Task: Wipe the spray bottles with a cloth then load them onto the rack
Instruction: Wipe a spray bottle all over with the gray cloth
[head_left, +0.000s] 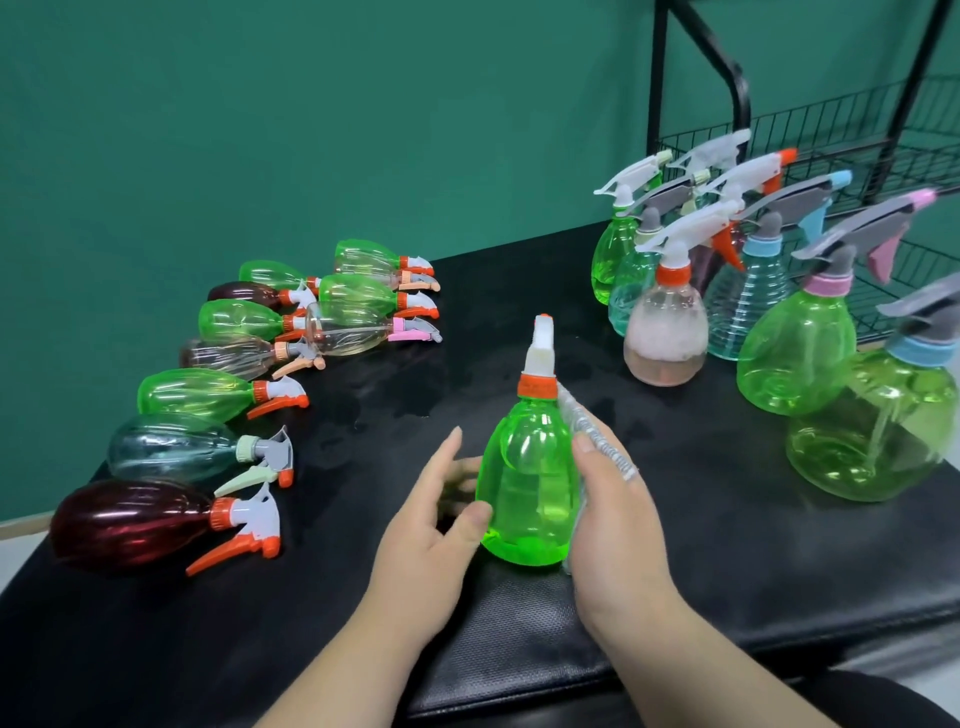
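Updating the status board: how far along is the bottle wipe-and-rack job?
Done: unclear; several upright spray bottles stand by the black wire rack, none visibly on it. In hand: right grip presses a pale cloth to the upright green plastic spray bottle; left grip steadies it. Left: the bottles lying at the black table's left, plus all loading.

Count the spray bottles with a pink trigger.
2: a clear bottle lying in the left group, and a green bottle standing at the right. More may be hidden.
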